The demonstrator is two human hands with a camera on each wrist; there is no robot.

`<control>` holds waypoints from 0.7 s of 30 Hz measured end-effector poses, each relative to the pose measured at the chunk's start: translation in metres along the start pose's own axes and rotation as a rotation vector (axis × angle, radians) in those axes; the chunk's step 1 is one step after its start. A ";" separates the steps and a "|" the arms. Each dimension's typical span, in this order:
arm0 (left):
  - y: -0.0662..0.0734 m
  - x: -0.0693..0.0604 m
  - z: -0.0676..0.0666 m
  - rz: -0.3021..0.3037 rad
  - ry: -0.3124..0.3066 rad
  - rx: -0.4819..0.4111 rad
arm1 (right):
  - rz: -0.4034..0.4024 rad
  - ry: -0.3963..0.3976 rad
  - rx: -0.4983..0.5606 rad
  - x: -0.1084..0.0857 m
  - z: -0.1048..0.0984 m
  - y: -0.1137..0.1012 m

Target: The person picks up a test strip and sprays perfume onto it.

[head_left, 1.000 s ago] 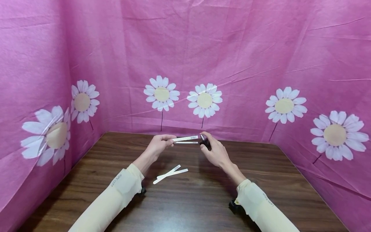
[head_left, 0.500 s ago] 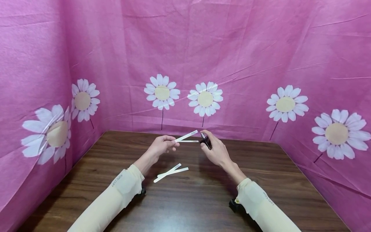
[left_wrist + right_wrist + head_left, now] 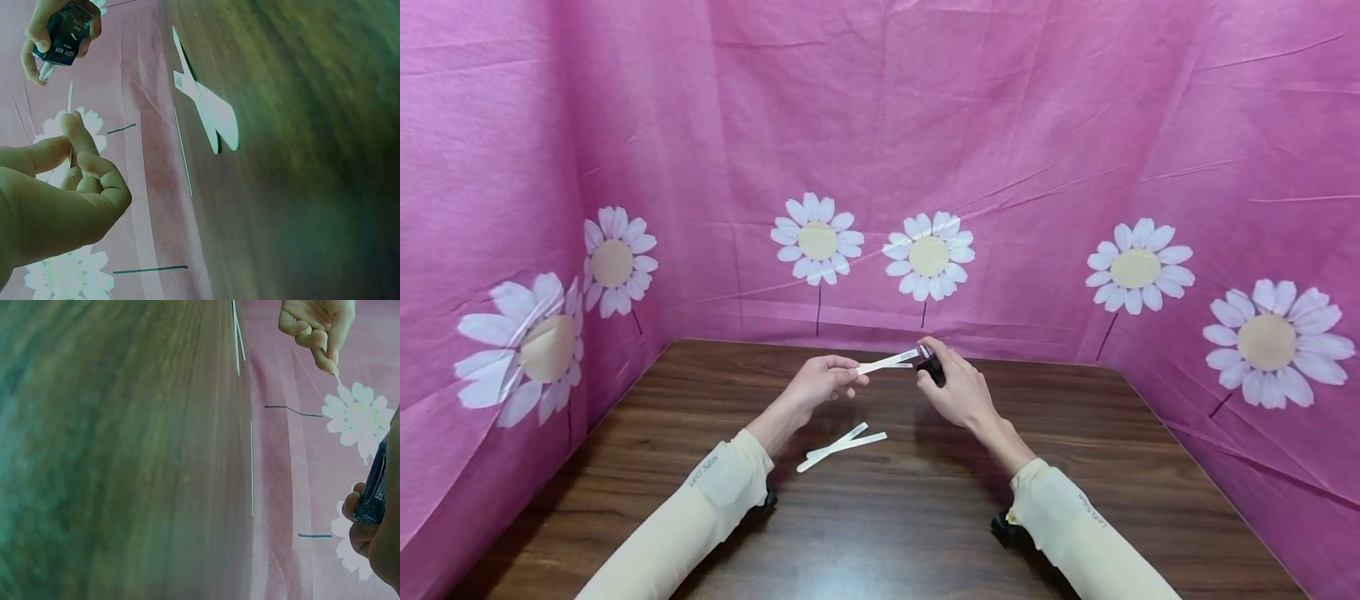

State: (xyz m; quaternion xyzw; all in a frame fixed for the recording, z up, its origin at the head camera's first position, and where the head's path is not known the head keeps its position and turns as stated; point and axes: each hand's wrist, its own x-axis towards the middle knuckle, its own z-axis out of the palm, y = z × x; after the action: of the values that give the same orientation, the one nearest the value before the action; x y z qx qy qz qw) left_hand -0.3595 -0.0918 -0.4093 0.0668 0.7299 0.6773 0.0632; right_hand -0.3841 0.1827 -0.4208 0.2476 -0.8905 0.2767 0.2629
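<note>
My left hand (image 3: 823,382) pinches one end of a white perfume test strip (image 3: 887,362) between thumb and fingers. The strip's printed far end points at the nozzle of a dark perfume bottle (image 3: 65,32), very close to it in the head view. My right hand (image 3: 958,387) grips that bottle above the table, with the index finger over the sprayer on top. Much of the bottle is hidden behind the fingers. Two more test strips (image 3: 842,447) lie crossed on the table below the left hand.
Another test strip (image 3: 183,150) lies by itself farther back on the brown wooden table (image 3: 880,533). Pink cloth (image 3: 1030,150) printed with daisies hangs along the back and both sides of the table.
The held strip was level at first, tilted steeply upward half a second ago, and now lies lower with its tip nearer the nozzle. The right hand has barely moved.
</note>
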 end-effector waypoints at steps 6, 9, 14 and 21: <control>-0.001 -0.001 0.000 0.001 -0.016 0.001 | 0.015 -0.014 -0.023 -0.001 0.002 0.001; -0.002 0.000 0.001 -0.007 -0.028 0.009 | 0.022 -0.019 -0.033 -0.002 0.003 0.002; -0.002 0.001 0.000 -0.004 -0.033 0.017 | 0.022 -0.026 -0.041 -0.002 0.002 0.001; -0.004 0.002 -0.002 -0.017 -0.022 0.004 | 0.026 -0.041 -0.041 -0.002 0.001 -0.001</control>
State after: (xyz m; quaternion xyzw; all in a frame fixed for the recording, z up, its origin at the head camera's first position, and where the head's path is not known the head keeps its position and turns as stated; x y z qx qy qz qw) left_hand -0.3615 -0.0940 -0.4127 0.0682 0.7310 0.6745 0.0771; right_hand -0.3826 0.1817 -0.4227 0.2361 -0.9045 0.2565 0.2458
